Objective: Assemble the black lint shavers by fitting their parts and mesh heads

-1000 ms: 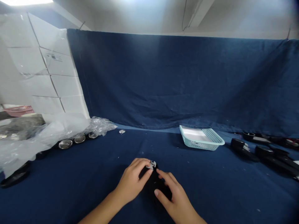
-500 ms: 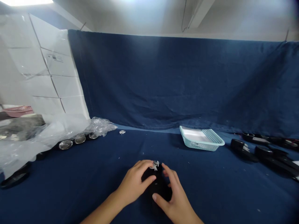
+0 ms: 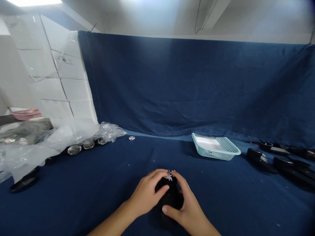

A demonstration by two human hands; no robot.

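Note:
A black object of a kind I cannot make out sits on the blue cloth, between my two hands and partly hidden by them. On its far end is a small whitish translucent plastic piece. My left hand curls around the object's left side, index fingertip at the plastic piece and thumb on the black top. From the right, my right hand wraps the object, its thumb on the near part and its index fingertip beside the plastic piece. The undersides of both hands are hidden.
A light blue basket with white sheets inside stands at back right. Several black devices lie at the far right. Round black parts and clear plastic wrap are at left. Another small clear piece lies near the back edge.
My right index finger has moved in to the plastic piece, and my right hand closes more on the black object. The whole view has shifted slightly, so everything appears further right.

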